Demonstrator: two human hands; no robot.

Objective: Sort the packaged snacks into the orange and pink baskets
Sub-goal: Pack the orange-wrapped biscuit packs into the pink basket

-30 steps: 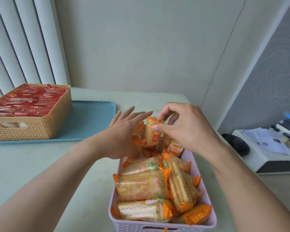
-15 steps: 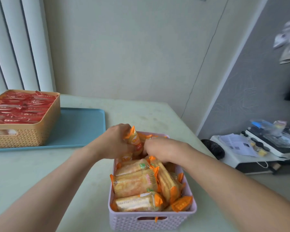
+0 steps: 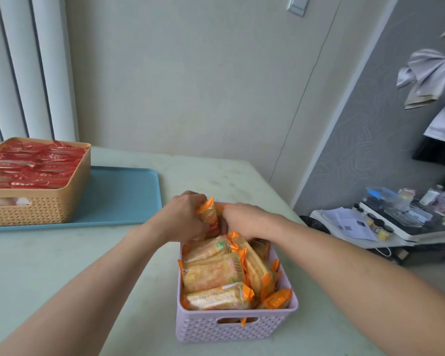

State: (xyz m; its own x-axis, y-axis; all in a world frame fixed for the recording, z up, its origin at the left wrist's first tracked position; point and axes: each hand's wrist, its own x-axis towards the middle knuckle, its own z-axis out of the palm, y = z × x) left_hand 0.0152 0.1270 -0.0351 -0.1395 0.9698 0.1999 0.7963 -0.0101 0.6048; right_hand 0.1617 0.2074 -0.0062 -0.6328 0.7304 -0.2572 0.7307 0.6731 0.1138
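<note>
Here both hands work at the far end of the pink basket (image 3: 231,327), which stands on the pale green table (image 3: 49,265) near its right edge. The left hand (image 3: 184,218) has its fingers curled round an orange packet (image 3: 211,219) that stands almost upright at the far rim, its long axis near vertical, its crimped end pointing up and leaning a little to the right. The right hand (image 3: 244,220) reaches in just beside it, knuckles up and fingers bent down among the snacks; whether it grips anything I cannot tell, since the fingertips are hidden.

The pink basket is full of orange-and-yellow packets. On the left side three packets (image 3: 212,274) lie flat, one behind the other, their long axes running left to right across the basket. To their right one packet (image 3: 254,265) runs lengthwise, from the far end toward the near wall. A small orange one (image 3: 276,299) sits in the near right corner.

Well apart, at the far left, the orange basket (image 3: 36,206) rests on a blue tray (image 3: 123,196). It is packed with red packets (image 3: 31,165) lying flat, long axes left to right.
</note>
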